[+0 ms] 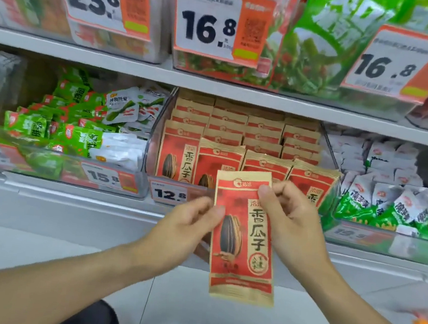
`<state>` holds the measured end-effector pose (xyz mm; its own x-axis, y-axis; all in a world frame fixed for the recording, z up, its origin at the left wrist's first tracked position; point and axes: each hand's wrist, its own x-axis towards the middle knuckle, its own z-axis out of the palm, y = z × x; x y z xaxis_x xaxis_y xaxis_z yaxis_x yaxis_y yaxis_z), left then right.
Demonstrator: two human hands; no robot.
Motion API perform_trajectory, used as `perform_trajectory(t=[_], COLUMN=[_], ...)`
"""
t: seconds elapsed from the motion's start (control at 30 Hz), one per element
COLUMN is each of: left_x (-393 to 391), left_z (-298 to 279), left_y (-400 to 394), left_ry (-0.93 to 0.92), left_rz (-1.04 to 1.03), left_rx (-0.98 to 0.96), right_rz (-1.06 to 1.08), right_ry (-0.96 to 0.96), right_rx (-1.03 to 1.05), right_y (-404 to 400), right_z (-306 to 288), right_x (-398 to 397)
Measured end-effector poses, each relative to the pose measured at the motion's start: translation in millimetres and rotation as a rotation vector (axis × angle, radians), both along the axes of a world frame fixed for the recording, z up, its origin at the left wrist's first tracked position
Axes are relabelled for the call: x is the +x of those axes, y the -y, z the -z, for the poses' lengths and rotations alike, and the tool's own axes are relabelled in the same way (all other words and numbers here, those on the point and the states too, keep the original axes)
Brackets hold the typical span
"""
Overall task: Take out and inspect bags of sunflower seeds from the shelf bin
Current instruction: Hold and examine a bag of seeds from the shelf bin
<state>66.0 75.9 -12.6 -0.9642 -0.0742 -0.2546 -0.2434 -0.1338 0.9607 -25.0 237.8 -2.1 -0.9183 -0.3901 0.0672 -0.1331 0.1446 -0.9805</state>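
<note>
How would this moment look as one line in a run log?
both hands: left, right hold one seed bag upright | shelf bin: more bags

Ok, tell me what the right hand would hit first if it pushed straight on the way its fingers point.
Likely nothing new: the right hand already pinches the held seed bag; past it lies the left hand, though depth is unclear.

Both bare forearms reach forward from the lower corners and converge at mid-frame. The left hand (188,222) has its fingers curled, thumb tip pressing the left edge of a sunflower seed bag (245,233), fingers behind it. The right hand (289,217) closes its grip on the bag's upper right part, thumb across the front near the top, curled fingers just right of the grip point. Both wrists are slightly bent inward, knuckles up, and the bag hangs upright below the right grip, between the two hands.
</note>
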Motion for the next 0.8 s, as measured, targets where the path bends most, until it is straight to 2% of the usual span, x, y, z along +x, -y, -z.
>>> perform_trajectory(t=[0.1,0.2,0.27,0.37,0.47,0.53,0.7,0.8], left_x=[2,-2,-8,-22,-31,-30,-21,-17], left_z=[-1,-5,-4,0,-2,-8,-14,-16], left_y=[-4,-9,-10,-5,0,-1,11,23], left_ry=[-0.039,-0.115,-0.207,-0.325,-0.354,-0.312,-0.199,-0.147], left_rz=[0.064,-0.087,-0.203,-0.346,-0.446,-0.396,-0.052,0.056], left_rx=[0.025,-0.07,-0.211,-0.38,-0.376,-0.298,-0.105,-0.086], right_rz=[0.013,0.001,-0.039,-0.238,-0.462,-0.494,-0.39,-0.495], right_ry=[0.03,0.084,0.136,0.203,0.251,0.262,0.357,0.438], right_rx=[-0.025,-0.061,-0.092,-0.036,0.017,0.014,0.021,0.065], right_y=[-4,-1,0,-4,-14,-19,-28,-36], right_z=[-5,-7,-9,-11,-11,-11,-11,-19], right_x=[-1,3,8,10,6,3,-7,-15])
